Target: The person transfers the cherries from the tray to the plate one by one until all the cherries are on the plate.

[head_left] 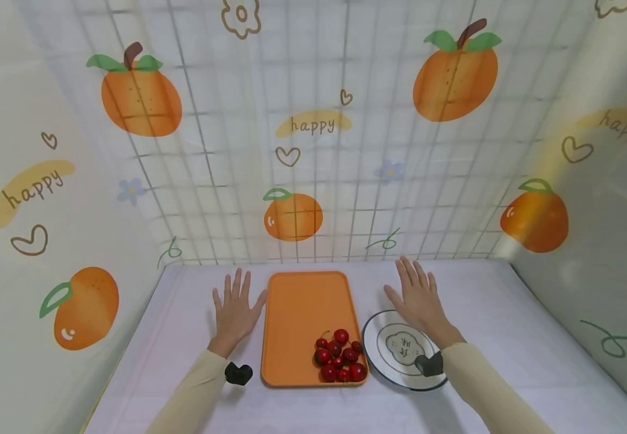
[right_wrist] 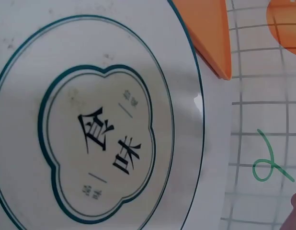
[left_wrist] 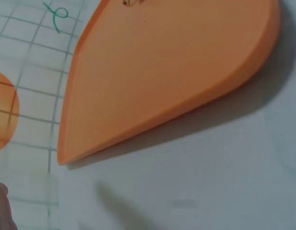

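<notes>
An orange rectangular tray [head_left: 297, 313] lies in the middle of the table in the head view. Several dark red cherries [head_left: 340, 357] are grouped in its near right corner, some with stems. To the right of the tray is a round white plate [head_left: 389, 367] with a dark rim and printed characters. My left hand [head_left: 236, 316] is spread beside the tray's left edge, holding nothing. Fingers straight, my right hand [head_left: 421, 299] hovers over the far part of the plate and holds nothing. The wrist views show the bare tray surface [left_wrist: 162, 62] and the plate's printed centre [right_wrist: 97, 143].
A white cloth covers the table [head_left: 302, 413]. Behind it rises a pale curtain [head_left: 319, 175] printed with oranges and a grid, and similar sheets close off the left and right sides. Each sleeve carries a black heart-shaped patch [head_left: 239, 374] near the wrist.
</notes>
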A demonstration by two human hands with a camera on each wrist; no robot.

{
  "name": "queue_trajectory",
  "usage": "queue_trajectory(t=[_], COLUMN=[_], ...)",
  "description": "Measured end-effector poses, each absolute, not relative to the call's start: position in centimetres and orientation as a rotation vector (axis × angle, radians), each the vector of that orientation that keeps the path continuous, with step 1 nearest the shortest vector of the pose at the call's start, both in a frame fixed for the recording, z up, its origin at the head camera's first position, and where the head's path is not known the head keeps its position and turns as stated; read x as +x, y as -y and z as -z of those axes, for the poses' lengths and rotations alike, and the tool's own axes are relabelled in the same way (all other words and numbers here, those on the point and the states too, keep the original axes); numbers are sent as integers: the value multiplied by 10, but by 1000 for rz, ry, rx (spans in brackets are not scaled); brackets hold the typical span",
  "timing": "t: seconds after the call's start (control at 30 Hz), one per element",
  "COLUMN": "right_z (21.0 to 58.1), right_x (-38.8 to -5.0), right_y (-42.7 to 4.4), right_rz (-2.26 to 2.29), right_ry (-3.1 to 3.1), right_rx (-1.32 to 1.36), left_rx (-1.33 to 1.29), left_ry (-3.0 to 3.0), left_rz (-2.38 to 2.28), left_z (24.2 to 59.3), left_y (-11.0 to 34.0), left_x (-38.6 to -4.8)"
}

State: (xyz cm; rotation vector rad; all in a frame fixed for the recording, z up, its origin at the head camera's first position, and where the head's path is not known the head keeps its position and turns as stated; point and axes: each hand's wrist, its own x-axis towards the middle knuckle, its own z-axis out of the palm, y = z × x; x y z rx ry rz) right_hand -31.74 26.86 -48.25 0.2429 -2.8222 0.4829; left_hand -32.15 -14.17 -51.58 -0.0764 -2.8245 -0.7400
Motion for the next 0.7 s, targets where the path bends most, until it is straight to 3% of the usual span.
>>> queue_trajectory(t=[0.7], right_z=[488], right_x=[-313], right_y=[-242], right_rz=[-498], right_ry=[2836], right_rx=[517], left_rx=[-92], left_ry=[2793], left_rz=[936], left_z=[545], left_y=[130], left_x=[-307])
